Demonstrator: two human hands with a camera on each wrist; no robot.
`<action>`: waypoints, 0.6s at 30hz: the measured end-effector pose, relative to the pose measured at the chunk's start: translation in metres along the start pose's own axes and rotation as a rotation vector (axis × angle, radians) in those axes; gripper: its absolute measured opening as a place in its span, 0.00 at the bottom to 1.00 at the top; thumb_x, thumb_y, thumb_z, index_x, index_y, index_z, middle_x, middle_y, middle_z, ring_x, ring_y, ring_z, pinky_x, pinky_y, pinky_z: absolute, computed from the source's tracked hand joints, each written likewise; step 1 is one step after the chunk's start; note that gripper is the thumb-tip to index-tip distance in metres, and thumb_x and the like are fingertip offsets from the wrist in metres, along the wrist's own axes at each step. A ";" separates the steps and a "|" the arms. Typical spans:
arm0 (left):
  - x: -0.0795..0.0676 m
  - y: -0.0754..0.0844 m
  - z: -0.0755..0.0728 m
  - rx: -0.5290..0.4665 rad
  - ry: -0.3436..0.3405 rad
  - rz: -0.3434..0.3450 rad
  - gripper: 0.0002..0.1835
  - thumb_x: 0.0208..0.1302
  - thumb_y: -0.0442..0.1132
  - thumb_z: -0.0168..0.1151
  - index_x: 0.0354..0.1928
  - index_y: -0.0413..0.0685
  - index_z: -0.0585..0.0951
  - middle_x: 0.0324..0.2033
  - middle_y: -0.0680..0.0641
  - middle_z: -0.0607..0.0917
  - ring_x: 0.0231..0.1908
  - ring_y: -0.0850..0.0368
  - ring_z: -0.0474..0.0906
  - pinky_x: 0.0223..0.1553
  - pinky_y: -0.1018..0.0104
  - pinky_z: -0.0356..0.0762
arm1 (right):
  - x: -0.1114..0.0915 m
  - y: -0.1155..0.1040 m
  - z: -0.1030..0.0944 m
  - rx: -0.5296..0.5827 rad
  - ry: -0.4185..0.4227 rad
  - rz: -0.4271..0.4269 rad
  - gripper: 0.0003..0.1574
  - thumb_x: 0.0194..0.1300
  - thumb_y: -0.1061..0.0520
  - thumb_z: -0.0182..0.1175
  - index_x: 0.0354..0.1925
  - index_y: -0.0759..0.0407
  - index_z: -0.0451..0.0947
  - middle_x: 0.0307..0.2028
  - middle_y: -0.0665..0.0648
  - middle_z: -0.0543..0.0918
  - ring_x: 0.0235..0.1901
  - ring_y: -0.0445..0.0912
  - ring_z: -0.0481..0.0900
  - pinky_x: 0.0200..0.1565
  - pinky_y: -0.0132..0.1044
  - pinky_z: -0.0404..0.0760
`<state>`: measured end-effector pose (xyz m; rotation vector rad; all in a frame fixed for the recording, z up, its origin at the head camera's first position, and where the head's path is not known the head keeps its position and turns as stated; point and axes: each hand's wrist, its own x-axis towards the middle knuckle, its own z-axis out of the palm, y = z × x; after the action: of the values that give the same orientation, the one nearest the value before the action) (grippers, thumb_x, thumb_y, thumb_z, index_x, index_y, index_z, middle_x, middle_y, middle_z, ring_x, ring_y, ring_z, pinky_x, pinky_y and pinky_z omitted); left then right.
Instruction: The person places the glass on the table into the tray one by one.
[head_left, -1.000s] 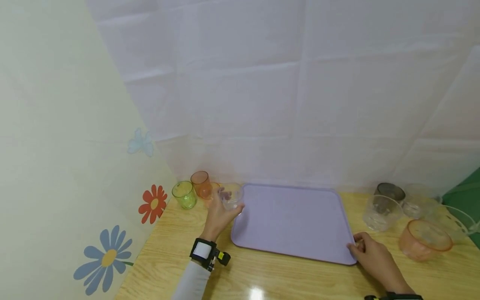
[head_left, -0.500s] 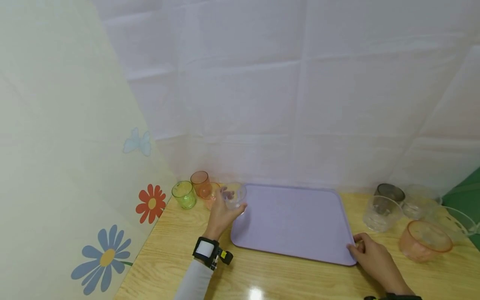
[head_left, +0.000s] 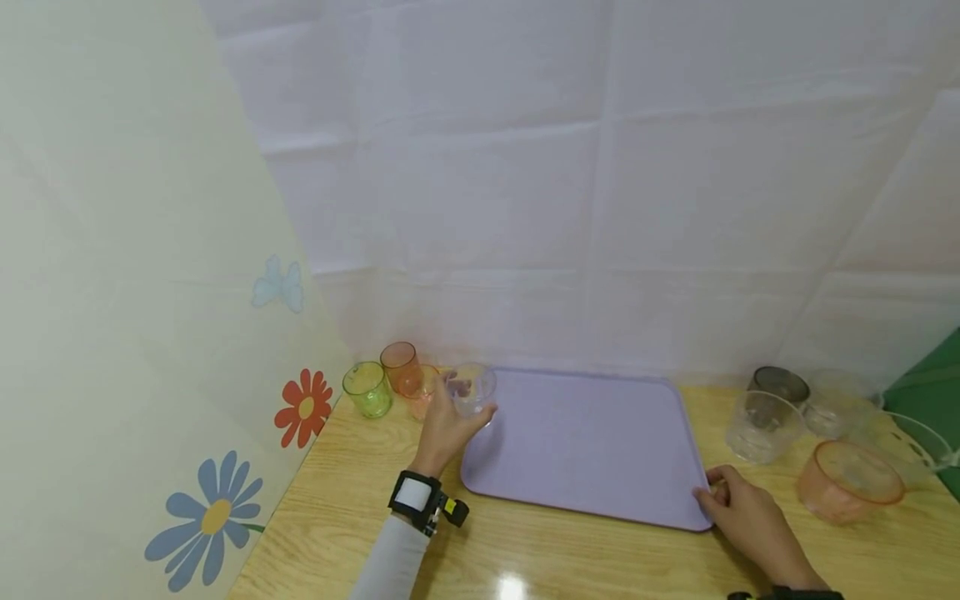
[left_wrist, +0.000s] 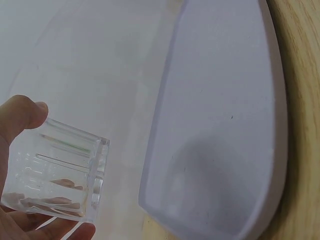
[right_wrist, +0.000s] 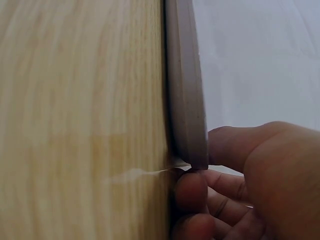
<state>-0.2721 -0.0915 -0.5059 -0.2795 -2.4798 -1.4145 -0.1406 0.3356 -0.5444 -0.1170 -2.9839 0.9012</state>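
Note:
My left hand (head_left: 446,429) grips a clear glass (head_left: 474,390), thumb on one side and fingers round the other. In the left wrist view the glass (left_wrist: 65,172) is raised beside the lilac tray (left_wrist: 215,100), whose surface carries a shadow. The tray (head_left: 585,450) lies on the wooden table. At its near right corner, my right hand (head_left: 746,517) pinches the rim. In the right wrist view the thumb (right_wrist: 235,145) is on the tray's edge (right_wrist: 187,90), and curled fingers (right_wrist: 192,192) are by its underside.
Left of the tray stand a green glass (head_left: 369,392), an orange-brown glass (head_left: 401,367) and a pale orange glass (head_left: 422,392). On the right are a clear glass (head_left: 761,429), a dark glass (head_left: 780,383), an orange bowl (head_left: 847,483) and other clear vessels. A white sheet (head_left: 480,208) hangs behind.
My left hand has shifted slightly right with the clear glass, over the tray's left edge, away from the coloured glasses. The right hand and tray stay as they were.

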 end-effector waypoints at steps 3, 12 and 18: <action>0.002 0.001 0.002 0.004 0.002 0.002 0.50 0.55 0.48 0.82 0.73 0.37 0.63 0.56 0.36 0.84 0.55 0.41 0.83 0.56 0.45 0.81 | 0.000 0.000 0.000 -0.001 -0.001 0.002 0.27 0.75 0.51 0.63 0.55 0.75 0.75 0.28 0.51 0.77 0.26 0.42 0.71 0.30 0.36 0.69; 0.007 0.000 0.006 0.010 0.003 0.041 0.50 0.55 0.49 0.82 0.71 0.37 0.64 0.51 0.39 0.85 0.52 0.45 0.83 0.55 0.48 0.80 | -0.001 0.000 0.000 0.000 -0.009 0.007 0.27 0.76 0.50 0.62 0.56 0.74 0.74 0.29 0.51 0.78 0.26 0.41 0.71 0.30 0.35 0.70; 0.013 0.002 0.009 -0.011 0.006 0.043 0.49 0.55 0.48 0.82 0.71 0.36 0.64 0.49 0.39 0.84 0.51 0.44 0.82 0.54 0.49 0.80 | -0.001 -0.001 0.000 -0.002 -0.003 0.003 0.27 0.76 0.51 0.62 0.56 0.75 0.74 0.28 0.51 0.78 0.25 0.41 0.71 0.30 0.35 0.70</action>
<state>-0.2852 -0.0824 -0.5046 -0.3287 -2.4471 -1.4104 -0.1393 0.3348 -0.5434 -0.1212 -2.9881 0.8990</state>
